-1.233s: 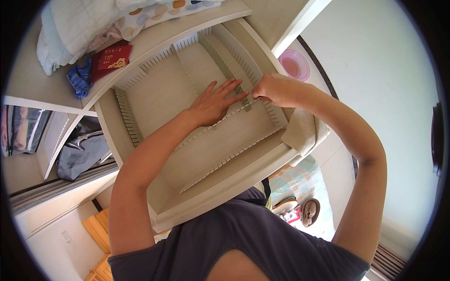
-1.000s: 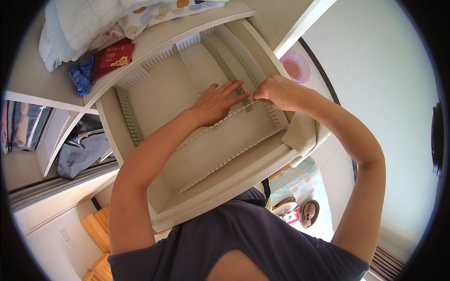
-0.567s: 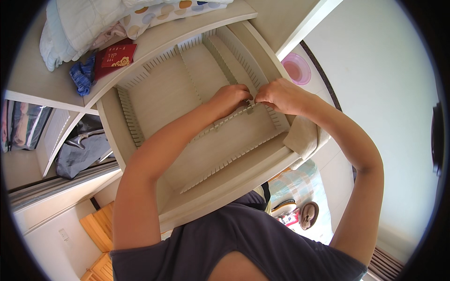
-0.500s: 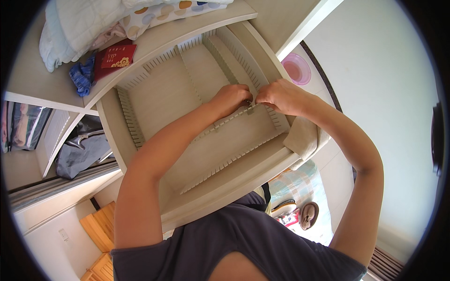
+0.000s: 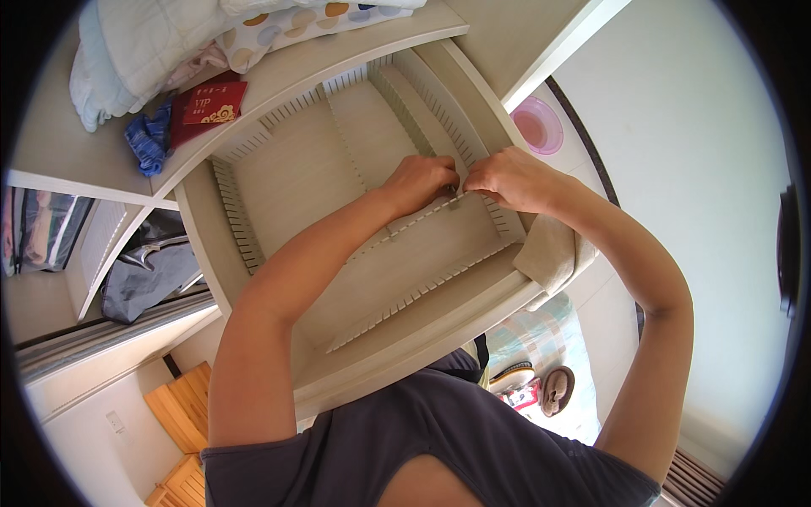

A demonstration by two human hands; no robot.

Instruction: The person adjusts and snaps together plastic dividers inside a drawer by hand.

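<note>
The drawer (image 5: pixel 422 340) is pale and box-shaped, divided by thin notched strips (image 5: pixel 401 106). A notched cross strip (image 5: pixel 414 222) spans its interior. Beige cloth (image 5: pixel 549 249) drapes the right front corner; a red card (image 5: pixel 215 103) lies on the shelf (image 5: pixel 76 156). The left forearm (image 5: pixel 334 241) partly covers the cross strip. Left hand (image 5: pixel 422 179) and right hand (image 5: pixel 514 179): fingers curled, pinching its right end.

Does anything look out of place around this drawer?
Mildly: a folded beige cloth is draped over the right front corner of the pale cream wooden drawer, looking odd because it hangs outside. I see no spill.
</note>
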